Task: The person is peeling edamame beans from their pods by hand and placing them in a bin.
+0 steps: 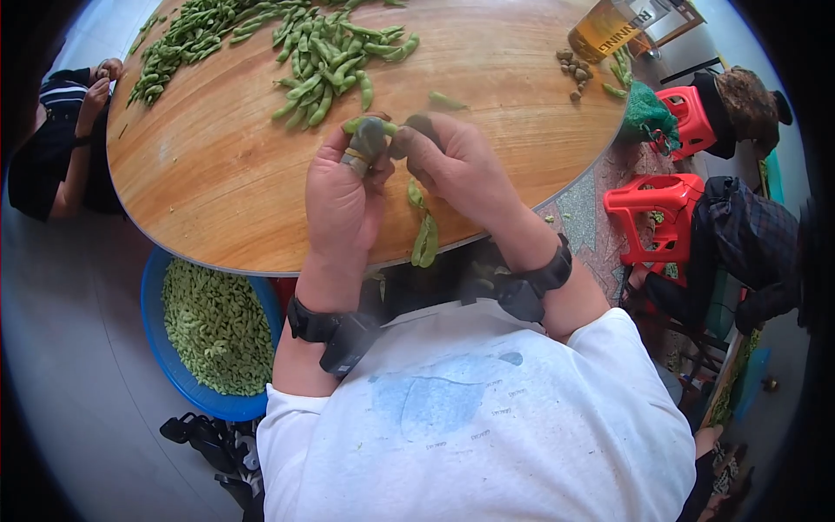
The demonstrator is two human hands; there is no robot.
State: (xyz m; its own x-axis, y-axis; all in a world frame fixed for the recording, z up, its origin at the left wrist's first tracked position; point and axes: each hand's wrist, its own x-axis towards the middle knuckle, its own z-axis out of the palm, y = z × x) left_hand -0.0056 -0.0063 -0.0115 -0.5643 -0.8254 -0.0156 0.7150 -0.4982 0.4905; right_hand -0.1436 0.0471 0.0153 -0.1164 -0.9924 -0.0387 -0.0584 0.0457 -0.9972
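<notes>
My left hand [337, 196] is closed on a green soybean pod [379, 127] held above the near part of the table. Its thumb wears a grey-blue cover with a pale band. My right hand [457, 161] pinches the pod's right end with dark-tipped thumb and fingers; the exact contact is partly hidden. Below the hands, an opened pod [424, 239] shows at the near table edge. A single pod [447, 101] lies just beyond my right hand. Farther off is a heap of pods [326, 65], with a larger pile [187, 48] to its left.
A round wooden table [217, 174] spreads before me. On the floor at left, a blue basin [154, 335] holds shelled beans [217, 326]. A cup of amber drink [600, 33] stands far right beside small brown pieces [574, 70]. Red stools [652, 198] and other people are around the table.
</notes>
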